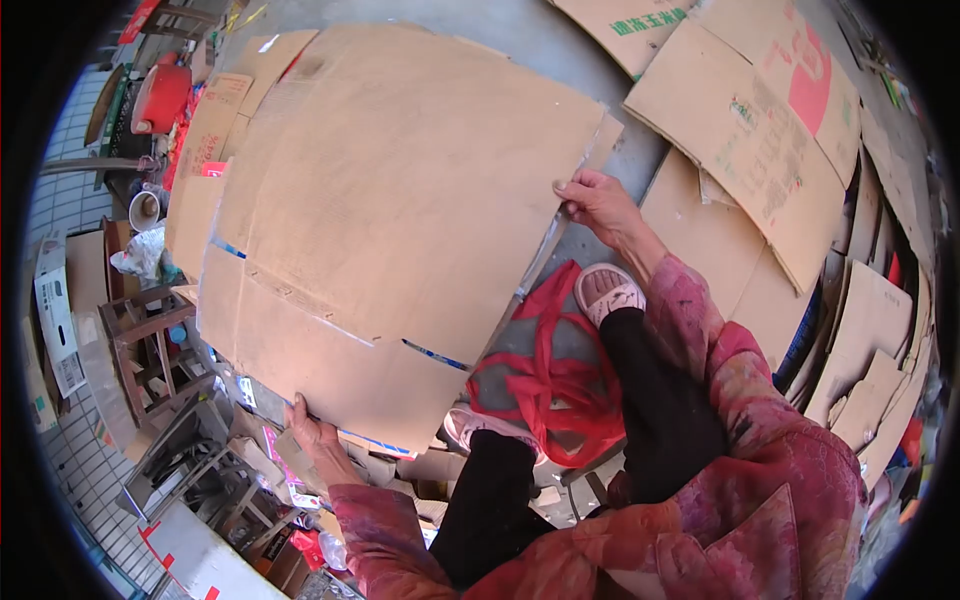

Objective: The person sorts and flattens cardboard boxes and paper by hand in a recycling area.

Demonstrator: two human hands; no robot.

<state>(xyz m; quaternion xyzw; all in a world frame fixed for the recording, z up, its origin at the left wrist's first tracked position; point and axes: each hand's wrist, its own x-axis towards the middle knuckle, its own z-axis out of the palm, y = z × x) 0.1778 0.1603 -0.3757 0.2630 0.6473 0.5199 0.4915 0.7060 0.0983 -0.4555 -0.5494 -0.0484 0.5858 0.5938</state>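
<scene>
A large flattened cardboard sheet (pixel 400 190) spreads out in front of me, brown and creased, with strips of blue tape along its folds. My right hand (pixel 600 205) pinches its right edge, thumb on top. At the near left edge, my left hand (pixel 315 437) grips the same sheet, its fingers partly hidden. Under the sheet's right side, a tangle of red straps (pixel 550 370) lies on the ground between my feet. A pink slipper (pixel 608 290) is on my right foot, close to the straps.
Flattened cardboard boxes (pixel 740 140) are piled on the right, some with red and green print. More cardboard (pixel 205 150) leans at the left. A wooden stool frame (pixel 150 350), a paper cup (pixel 145 209) and a red object (pixel 163 98) stand among clutter there.
</scene>
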